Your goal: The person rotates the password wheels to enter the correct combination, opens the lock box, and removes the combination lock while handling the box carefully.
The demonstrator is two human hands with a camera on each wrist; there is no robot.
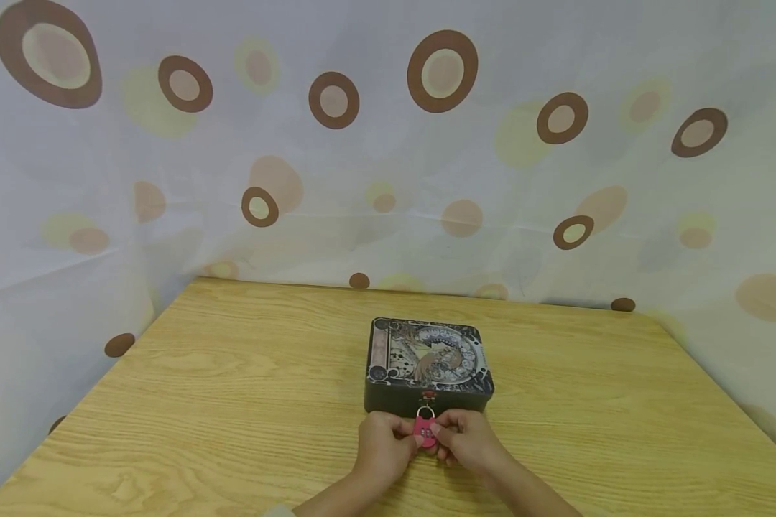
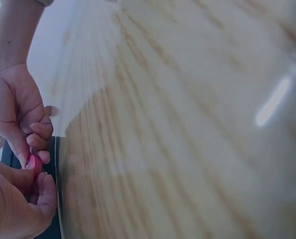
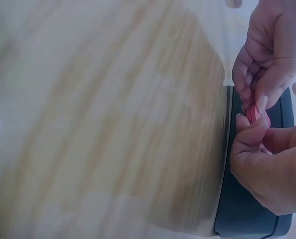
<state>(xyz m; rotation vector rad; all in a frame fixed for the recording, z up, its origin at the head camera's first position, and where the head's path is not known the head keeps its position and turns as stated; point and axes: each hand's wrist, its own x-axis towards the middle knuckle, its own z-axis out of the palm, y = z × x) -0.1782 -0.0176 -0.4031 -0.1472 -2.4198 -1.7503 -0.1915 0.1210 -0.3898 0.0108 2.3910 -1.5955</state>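
A small pink combination padlock (image 1: 425, 432) with number dials on its face hangs at the front of a dark tin box (image 1: 383, 395). Its metal shackle (image 1: 425, 411) reaches up to the red latch (image 1: 430, 395) on the box front. My left hand (image 1: 386, 446) pinches the lock's left side between thumb and fingers. From the other side, my right hand (image 1: 468, 439) grips it, thumb on the face near the dials. In the left wrist view the pink lock (image 2: 37, 165) is partly covered by both hands, as is the lock (image 3: 257, 113) in the right wrist view.
The box stands lid down on a wood-grain table (image 1: 246, 402), its top printed with an ornate picture. Behind and at both sides hangs a white curtain (image 1: 375, 158) with brown, yellow and peach circles.
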